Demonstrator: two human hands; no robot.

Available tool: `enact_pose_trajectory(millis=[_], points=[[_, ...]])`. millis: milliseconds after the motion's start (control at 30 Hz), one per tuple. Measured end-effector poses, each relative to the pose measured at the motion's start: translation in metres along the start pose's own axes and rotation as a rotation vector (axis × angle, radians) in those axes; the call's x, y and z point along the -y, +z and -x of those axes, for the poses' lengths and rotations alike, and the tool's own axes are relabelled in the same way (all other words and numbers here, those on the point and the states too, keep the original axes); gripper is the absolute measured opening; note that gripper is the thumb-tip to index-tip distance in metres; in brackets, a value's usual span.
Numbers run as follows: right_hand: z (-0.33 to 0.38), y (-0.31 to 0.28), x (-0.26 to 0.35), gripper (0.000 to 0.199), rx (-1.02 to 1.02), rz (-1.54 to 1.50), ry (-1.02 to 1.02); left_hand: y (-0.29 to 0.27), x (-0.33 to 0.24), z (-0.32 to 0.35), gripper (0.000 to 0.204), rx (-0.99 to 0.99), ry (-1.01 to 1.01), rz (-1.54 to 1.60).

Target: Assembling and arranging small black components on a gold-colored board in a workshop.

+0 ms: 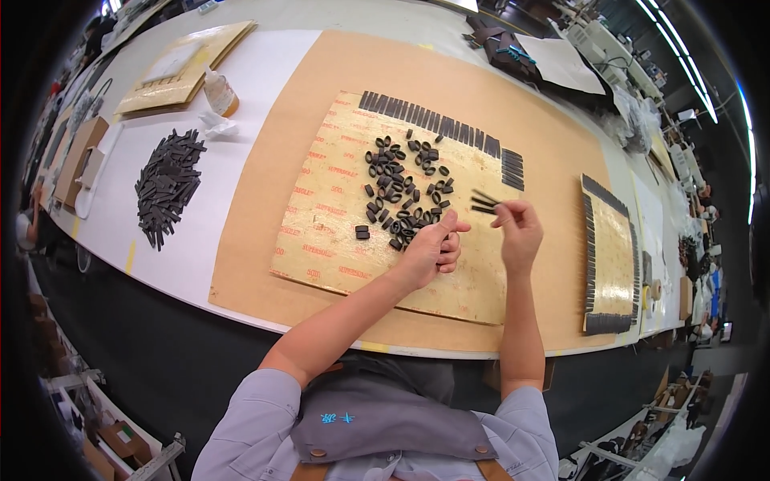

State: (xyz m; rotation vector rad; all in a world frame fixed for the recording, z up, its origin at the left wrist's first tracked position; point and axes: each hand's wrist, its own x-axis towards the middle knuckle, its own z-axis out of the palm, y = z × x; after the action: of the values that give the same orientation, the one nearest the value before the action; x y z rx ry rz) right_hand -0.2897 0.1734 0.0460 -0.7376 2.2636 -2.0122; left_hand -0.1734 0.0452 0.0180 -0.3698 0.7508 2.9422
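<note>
My right hand point(520, 234) pinches a few thin black strips point(484, 202) between thumb and fingers, holding them above a tan glue-stained board point(329, 232). My left hand point(431, 250) is curled closed right beside it, over the near edge of a heap of small folded black loops point(399, 188); whether it holds a loop is hidden by the fingers. A row of black strips point(437, 125) lies side by side along the board's far edge and right corner.
A brown paper sheet point(265, 184) covers the white table under the board. A pile of loose black strips point(167, 186) lies at left, near a glue bottle point(220, 92). A second board point(613, 256) edged with strips sits at right. More boards and workers sit farther off.
</note>
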Motion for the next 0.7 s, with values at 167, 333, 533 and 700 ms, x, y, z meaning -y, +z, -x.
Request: enact_pose_trajectory(millis=[167,333,533,700], points=[[0.046,0.026,0.033,0.011,0.557,0.248,-0.458,0.003,-0.005,0.007,0.028,-0.217,0.099,-0.156],[-0.040,-0.019,-0.004,0.023,-0.036,0.147,0.227,-0.011,0.000,0.000,0.023,-0.047,0.064,-0.130],[-0.119,-0.054,-0.100,0.023,-0.099,0.127,0.596,0.000,0.001,0.001,0.024,0.014,0.103,-0.118],[-0.121,-0.039,-0.133,0.016,-0.275,0.074,0.310,-0.001,-0.008,0.005,0.026,0.013,0.101,-0.119]])
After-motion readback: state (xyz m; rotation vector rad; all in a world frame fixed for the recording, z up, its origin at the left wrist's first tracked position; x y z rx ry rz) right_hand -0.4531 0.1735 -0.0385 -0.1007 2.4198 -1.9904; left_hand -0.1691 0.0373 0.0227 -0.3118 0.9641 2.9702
